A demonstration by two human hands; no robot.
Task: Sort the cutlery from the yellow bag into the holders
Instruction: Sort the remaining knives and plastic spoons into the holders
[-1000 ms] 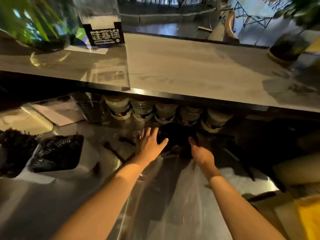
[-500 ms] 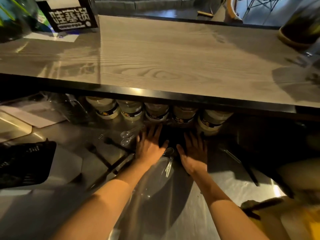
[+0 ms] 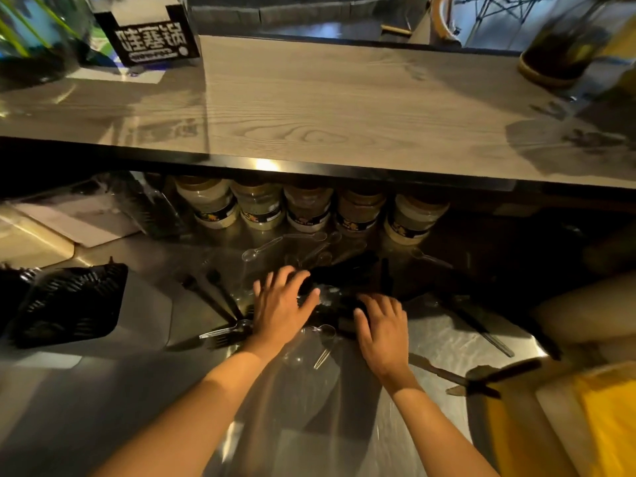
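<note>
Both hands flat, fingers spread: left hand and right hand press on the pile of black and clear plastic cutlery mid-surface, crumpled yellow plastic bag at 4 o'clock, black slotted holder at 9.

We count two hands over the steel worktop, the left hand and the right hand; five lidded jars stand in one row under the wooden counter; two black cutlery holders show at the left, one full holder and the corner of a second holder; one yellow bag lies at the right; one black sign stands on the counter; of clear plastic spoons we make out at least four; the black cutlery lies in a dark heap, too murky to count
</note>
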